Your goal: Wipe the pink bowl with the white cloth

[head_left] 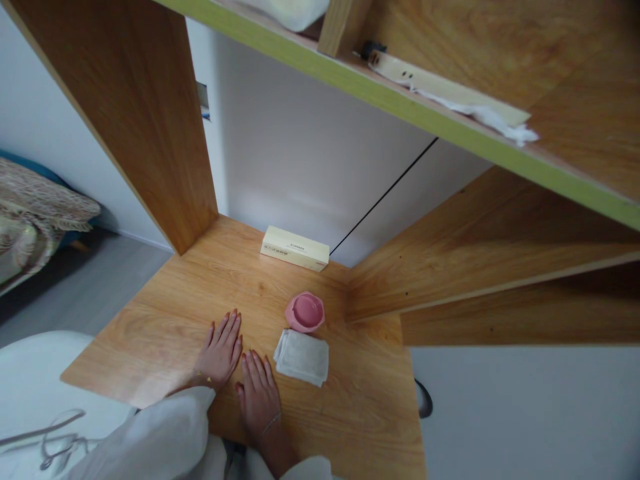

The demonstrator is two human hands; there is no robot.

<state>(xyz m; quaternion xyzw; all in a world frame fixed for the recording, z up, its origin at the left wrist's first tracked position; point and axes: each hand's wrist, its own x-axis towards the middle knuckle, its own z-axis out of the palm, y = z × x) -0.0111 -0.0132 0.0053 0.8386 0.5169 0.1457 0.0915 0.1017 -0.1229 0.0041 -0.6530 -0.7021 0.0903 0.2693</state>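
Observation:
My left hand (pixel 221 351) lies palm down on the wooden desk (pixel 175 300), fingers stretched out and holding nothing. Beside it, a little nearer to me, my right hand (pixel 261 392) also rests flat with its fingers extended. Just right of my right hand's fingertips is a folded light grey cloth (pixel 303 358). Directly behind the cloth, close against it, sits a pink faceted bowl or ashtray (pixel 305 312) with a round hollow. A long cream box (pixel 295 248) with small print stands at the desk's back edge. Neither hand touches these things.
Overhead runs a wooden shelf with a yellow-green edge (pixel 410 110). On it lie a pale strip (pixel 450 90) with white tissue-like material and a white bag (pixel 297 10). Wooden panels flank the desk. A white round surface (pixel 45 373) with a cord is at left.

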